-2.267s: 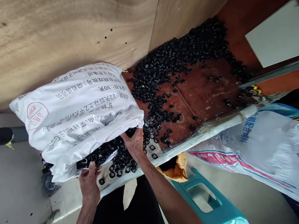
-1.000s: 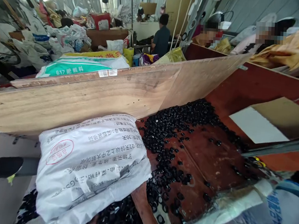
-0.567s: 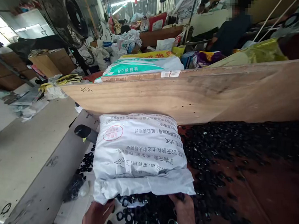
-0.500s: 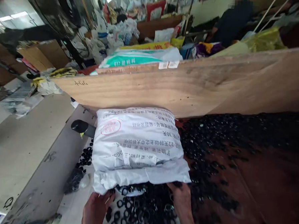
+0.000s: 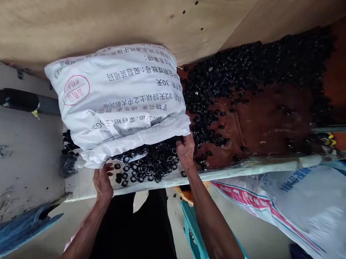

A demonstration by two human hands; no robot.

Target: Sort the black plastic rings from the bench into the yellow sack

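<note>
A full white woven sack (image 5: 125,92) with black printing and a red oval stamp lies on the bench against the wooden board. At the near left corner of its folded edge, my left hand (image 5: 103,182) grips the sack, with part of the fingers hidden under the fold. My right hand (image 5: 186,150) is closed on the near right corner, thumb by the fold. Many small black rings (image 5: 150,163) lie loose between my hands, just in front of the sack.
The wooden board (image 5: 115,18) rises behind the sack. More black rings (image 5: 230,78) are heaped on the reddish-brown surface at right. A dark cylindrical handle (image 5: 20,100) sticks out left. Below right are a turquoise stool (image 5: 195,235) and a large white bag (image 5: 311,206).
The view has tilted down, bringing the floor, stool and my legs into sight. Both hands remain at the sack's near corners, and the sack still lies against the board.
</note>
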